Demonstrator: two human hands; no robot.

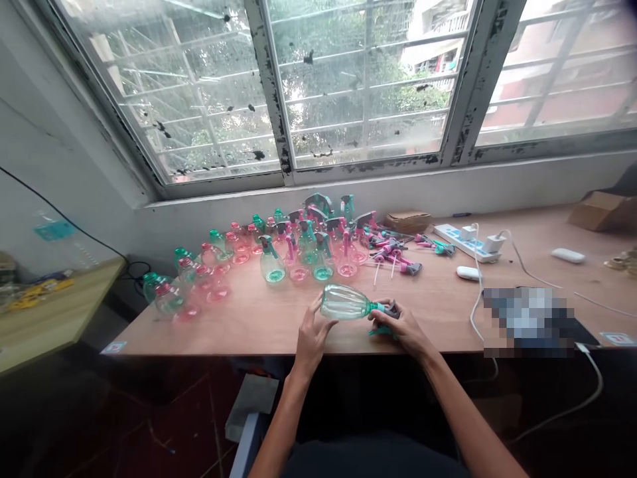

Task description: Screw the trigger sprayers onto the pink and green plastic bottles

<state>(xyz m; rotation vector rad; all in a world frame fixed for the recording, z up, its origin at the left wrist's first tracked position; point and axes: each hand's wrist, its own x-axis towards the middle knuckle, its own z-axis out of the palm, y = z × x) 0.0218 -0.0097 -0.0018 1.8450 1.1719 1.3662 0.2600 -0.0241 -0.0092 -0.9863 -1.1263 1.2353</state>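
Observation:
A clear green spray bottle (346, 303) lies on its side just above the wooden table (259, 318), held between both hands. My left hand (311, 335) cups the bottle's base with curled fingers. My right hand (398, 325) is closed around the teal and grey trigger head (385, 310) at the bottle's neck.
Several pink and green bottles (271, 262) stand in rows at the back left. Loose spray heads (398, 255) lie at the back middle. A white power strip (465, 242) with cables, a white mouse (468, 273), a cardboard box (600, 209) and a blurred dark item (532, 318) sit to the right.

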